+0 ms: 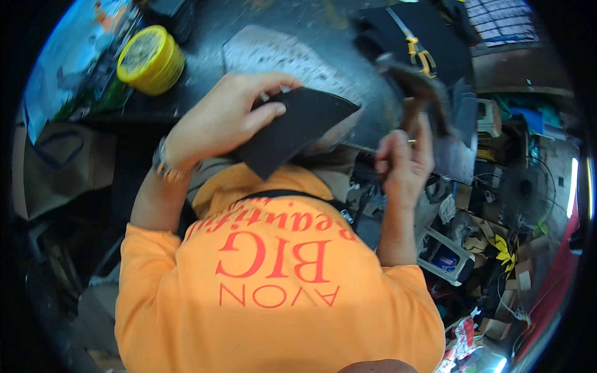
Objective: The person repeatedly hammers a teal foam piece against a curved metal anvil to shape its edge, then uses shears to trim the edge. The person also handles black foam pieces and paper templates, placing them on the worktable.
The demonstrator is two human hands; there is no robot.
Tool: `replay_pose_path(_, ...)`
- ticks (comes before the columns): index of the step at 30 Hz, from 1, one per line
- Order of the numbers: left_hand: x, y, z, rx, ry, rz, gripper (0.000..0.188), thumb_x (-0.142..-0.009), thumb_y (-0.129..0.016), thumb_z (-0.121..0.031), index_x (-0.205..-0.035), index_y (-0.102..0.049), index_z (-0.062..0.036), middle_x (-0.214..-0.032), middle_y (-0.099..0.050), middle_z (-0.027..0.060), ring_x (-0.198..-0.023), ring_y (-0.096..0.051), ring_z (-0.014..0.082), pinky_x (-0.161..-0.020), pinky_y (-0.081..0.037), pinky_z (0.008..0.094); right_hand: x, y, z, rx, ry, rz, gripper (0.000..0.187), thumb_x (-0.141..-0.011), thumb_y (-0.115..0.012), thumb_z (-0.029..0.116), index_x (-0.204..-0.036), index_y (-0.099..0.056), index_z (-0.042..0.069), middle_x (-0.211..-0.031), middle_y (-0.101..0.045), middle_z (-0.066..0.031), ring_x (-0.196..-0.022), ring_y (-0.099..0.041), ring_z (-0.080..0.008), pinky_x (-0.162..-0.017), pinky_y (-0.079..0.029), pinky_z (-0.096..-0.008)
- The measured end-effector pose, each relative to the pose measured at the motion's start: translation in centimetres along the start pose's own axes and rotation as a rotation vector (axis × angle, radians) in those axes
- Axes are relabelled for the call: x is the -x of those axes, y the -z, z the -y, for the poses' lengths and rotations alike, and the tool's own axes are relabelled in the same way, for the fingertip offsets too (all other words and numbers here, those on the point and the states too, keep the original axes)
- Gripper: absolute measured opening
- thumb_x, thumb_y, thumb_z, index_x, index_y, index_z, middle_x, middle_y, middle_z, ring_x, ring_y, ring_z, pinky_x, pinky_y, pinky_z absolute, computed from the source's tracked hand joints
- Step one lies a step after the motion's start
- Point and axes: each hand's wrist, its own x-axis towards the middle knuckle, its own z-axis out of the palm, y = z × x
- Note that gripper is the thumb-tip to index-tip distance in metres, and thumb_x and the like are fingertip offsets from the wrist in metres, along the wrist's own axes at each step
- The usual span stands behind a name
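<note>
My left hand (224, 115) is closed on a flat black sheet (298, 127), thumb on its face and fingers at its far edge. The sheet is tilted above my lap, in front of the table edge. My right hand (405, 155) grips a hammer (418, 93) by its wooden handle, partly hidden by my fingers. The hammer's dark metal head is raised over the right side of the table and smeared by motion. A pale speckled slab (280, 59) lies on the table beyond the black sheet.
Yellow-handled scissors (420, 53) lie on dark material (379, 28) at the far right of the table. A yellow round tub (151, 60) stands at the left. Below the table are a cardboard box (93, 168) on the left and clutter with a fan (525, 189) on the right.
</note>
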Motion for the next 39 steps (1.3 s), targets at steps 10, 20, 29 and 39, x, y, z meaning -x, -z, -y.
replay_pose_path(10,0.0,-2.6,5.3,-0.473,0.103,-0.127,0.035,-0.091,-0.073,-0.027,-0.12,-0.069,-0.0086,-0.115,-0.071,0.0144,-0.102,-0.069,0.0311,-0.092,-0.054,0.0399,1.5,-1.6,-2.2,0.731,-0.041,0.414,0.037,-0.099,-0.066,0.013,-0.133,-0.058,0.002,-0.085,-0.067,-0.0128,-0.074,-0.064,-0.0133,-0.071,-0.051,-0.0282)
replay_pose_path(20,0.2,-2.8,5.9,-0.435,0.084,-0.15,0.034,-0.091,-0.073,-0.028,-0.122,-0.069,-0.0124,-0.113,-0.071,0.0112,-0.101,-0.069,0.0293,-0.09,-0.055,0.0392,3.8,-1.2,-1.7,0.332,0.163,0.288,0.038,-0.096,-0.067,0.008,-0.131,-0.06,-0.007,-0.109,-0.07,-0.0186,-0.092,-0.066,-0.0178,-0.085,-0.051,-0.0291)
replay_pose_path(29,0.4,-2.9,5.9,-0.451,0.068,-0.167,0.033,-0.092,-0.072,-0.027,-0.122,-0.07,-0.0147,-0.114,-0.071,0.0103,-0.102,-0.069,0.0283,-0.09,-0.055,0.0381,1.9,0.0,-0.8,0.497,-0.149,0.156,0.043,-0.101,-0.064,0.014,-0.141,-0.057,0.002,-0.105,-0.07,-0.0071,-0.085,-0.065,-0.0119,-0.078,-0.053,-0.027)
replay_pose_path(39,0.5,-3.0,5.5,-0.47,0.094,-0.156,0.032,-0.093,-0.072,-0.028,-0.122,-0.07,-0.0151,-0.116,-0.071,0.0087,-0.102,-0.069,0.0282,-0.091,-0.055,0.0375,0.5,0.6,-1.6,0.625,-0.224,0.162,0.045,-0.1,-0.067,0.018,-0.142,-0.058,0.005,-0.094,-0.069,-0.0049,-0.075,-0.06,-0.0095,-0.068,-0.05,-0.0259)
